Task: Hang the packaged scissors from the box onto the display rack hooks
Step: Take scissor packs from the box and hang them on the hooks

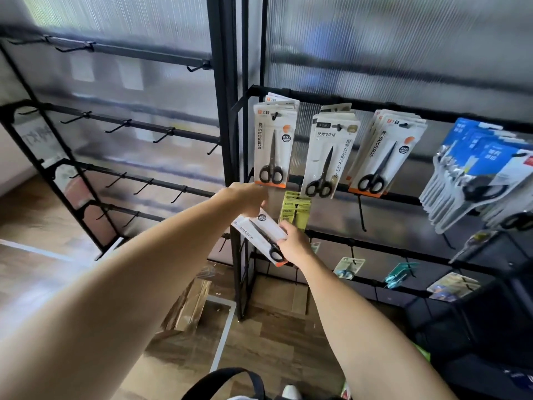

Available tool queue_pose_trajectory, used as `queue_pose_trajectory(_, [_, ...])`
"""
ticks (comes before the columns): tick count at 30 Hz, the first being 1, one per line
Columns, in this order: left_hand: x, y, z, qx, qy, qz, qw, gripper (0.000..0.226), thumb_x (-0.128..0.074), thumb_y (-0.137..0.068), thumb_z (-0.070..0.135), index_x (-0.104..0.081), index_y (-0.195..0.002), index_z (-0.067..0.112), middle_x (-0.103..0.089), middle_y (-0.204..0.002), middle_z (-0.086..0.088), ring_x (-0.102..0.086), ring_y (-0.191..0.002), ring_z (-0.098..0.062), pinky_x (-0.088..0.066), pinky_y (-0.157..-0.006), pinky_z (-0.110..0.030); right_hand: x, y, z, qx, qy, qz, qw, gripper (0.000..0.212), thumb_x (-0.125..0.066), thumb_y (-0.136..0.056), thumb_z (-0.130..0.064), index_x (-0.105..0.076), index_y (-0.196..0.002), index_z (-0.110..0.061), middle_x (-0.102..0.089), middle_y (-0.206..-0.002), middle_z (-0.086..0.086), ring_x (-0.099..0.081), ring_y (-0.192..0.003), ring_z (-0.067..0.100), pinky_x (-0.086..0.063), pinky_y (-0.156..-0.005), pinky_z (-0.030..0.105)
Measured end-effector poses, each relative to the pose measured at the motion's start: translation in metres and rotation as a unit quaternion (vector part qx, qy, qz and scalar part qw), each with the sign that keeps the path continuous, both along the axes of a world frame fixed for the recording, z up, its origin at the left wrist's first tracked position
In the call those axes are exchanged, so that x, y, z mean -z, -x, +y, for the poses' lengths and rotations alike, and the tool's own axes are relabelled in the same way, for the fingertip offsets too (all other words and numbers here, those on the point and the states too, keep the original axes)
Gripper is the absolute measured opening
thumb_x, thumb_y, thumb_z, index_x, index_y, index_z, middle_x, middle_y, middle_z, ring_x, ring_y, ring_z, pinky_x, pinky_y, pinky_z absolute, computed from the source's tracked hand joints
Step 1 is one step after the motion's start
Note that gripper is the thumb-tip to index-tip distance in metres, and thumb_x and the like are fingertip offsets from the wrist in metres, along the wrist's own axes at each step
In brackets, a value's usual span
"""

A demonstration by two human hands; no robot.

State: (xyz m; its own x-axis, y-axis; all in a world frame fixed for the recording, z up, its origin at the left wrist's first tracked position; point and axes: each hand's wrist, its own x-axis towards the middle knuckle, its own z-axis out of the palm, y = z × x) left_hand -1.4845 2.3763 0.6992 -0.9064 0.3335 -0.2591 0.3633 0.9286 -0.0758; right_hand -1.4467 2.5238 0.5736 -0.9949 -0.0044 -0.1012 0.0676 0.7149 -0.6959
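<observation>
You've got the white carded scissors pack with the orange bottom edge point(264, 236) pinched between both hands: right hand point(294, 243) gripping the handle end, left hand point(248, 199) on the top, at 7 o'clock below the hanging white scissors pack point(272, 145). It's light, stiff card (slippery blister though), so hold the edges near the hang hole.

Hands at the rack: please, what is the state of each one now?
Left hand: holds the top end of the scissors package.
Right hand: grips the same package's lower end.
</observation>
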Motion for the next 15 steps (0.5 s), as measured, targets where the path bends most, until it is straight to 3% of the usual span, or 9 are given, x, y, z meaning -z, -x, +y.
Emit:
queue_pose_trajectory(2, [-0.018,0.003,-0.005,-0.002,-0.023,0.036,0.999,0.046,-0.052,-0.087,0.005,-0.055,-0.129,0.024,-0.061,-0.116,-0.004,-0.063,-0.097,-0.024,-0.045,-0.06,-0.029,-0.002,-0.001,0.003,0.036,0.025,0.002,0.999,0.034,-0.048,-0.086,0.0,-0.059,-0.115,-0.016,-0.064,-0.108,0.009,-0.056,-0.09,0.03,-0.039,-0.065,0.032])
queue_pose_trajectory(6, [-0.049,0.008,-0.019,-0.028,-0.076,0.07,0.994,0.032,-0.056,-0.088,0.007,-0.054,-0.12,0.009,-0.057,-0.094,-0.004,-0.056,-0.075,-0.02,-0.037,-0.049,-0.025,-0.015,0.003,0.001,0.122,0.126,-0.003,0.984,0.032,-0.046,-0.089,-0.012,-0.057,-0.118,-0.014,-0.066,-0.114,0.01,-0.056,-0.086,0.027,-0.04,-0.061,0.028])
queue_pose_trajectory(11, [-0.085,0.009,-0.031,-0.039,-0.121,0.086,0.988,0.024,-0.055,-0.092,0.014,-0.06,-0.115,0.01,-0.058,-0.094,0.001,-0.056,-0.078,-0.017,-0.038,-0.054,-0.022,-0.045,0.009,-0.014,0.158,0.191,0.071,0.966,0.024,-0.05,-0.095,-0.023,-0.058,-0.115,-0.012,-0.067,-0.114,0.007,-0.061,-0.095,0.025,-0.045,-0.071,0.027])
queue_pose_trajectory(15, [-0.106,0.014,-0.035,-0.06,-0.172,0.106,0.978,0.023,-0.058,-0.094,0.023,-0.061,-0.113,0.011,-0.056,-0.081,0.004,-0.055,-0.065,-0.012,-0.037,-0.05,-0.021,-0.076,0.019,-0.025,0.169,0.203,0.104,0.959,0.028,-0.046,-0.101,-0.027,-0.053,-0.121,-0.01,-0.061,-0.127,0.006,-0.06,-0.107,0.026,-0.036,-0.073,0.023])
